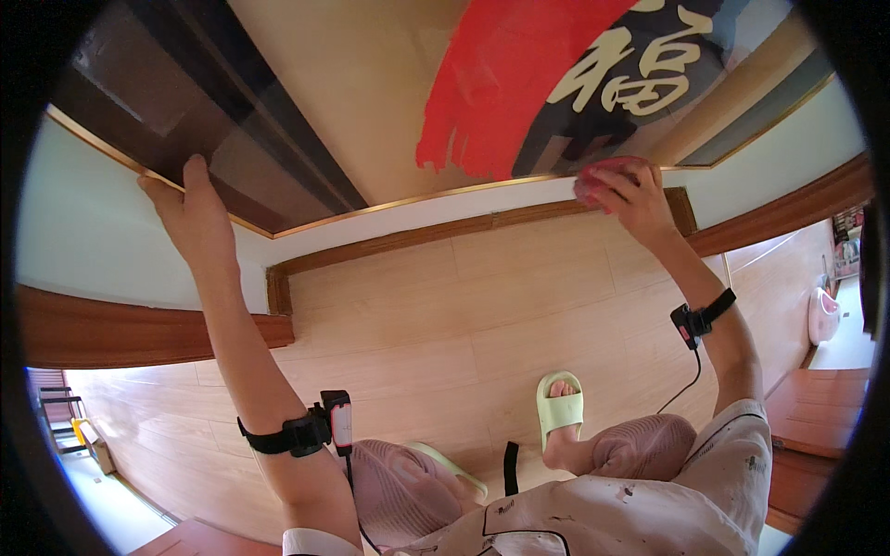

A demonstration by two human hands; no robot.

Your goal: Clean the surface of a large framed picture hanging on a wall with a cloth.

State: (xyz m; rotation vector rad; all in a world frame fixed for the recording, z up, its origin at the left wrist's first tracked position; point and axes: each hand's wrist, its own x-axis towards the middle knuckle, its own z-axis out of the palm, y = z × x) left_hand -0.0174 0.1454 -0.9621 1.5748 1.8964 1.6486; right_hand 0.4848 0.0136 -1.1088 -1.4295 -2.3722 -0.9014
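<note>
A large framed picture (334,118) with a thin gold-coloured frame stands against the white wall in front of me. Its glossy surface shows a broad red brush stroke, dark shapes and a pale written character. My left hand (201,222) grips the picture's left side edge, one digit over the glossy face and the others along the frame. In my right hand (636,201) is a crumpled red cloth (598,182). That hand presses it to the frame's bottom edge, toward the right. Part of the cloth is hidden under the fingers.
Brown wooden skirting (389,240) runs along the wall's foot, with wooden trim (153,337) jutting out at left. Light wood-look flooring (445,306) spreads below. A black strap (511,467) lies between my green slippers (560,410). A pink-and-white basin (824,316) stands far right. Cabled devices are strapped to both arms.
</note>
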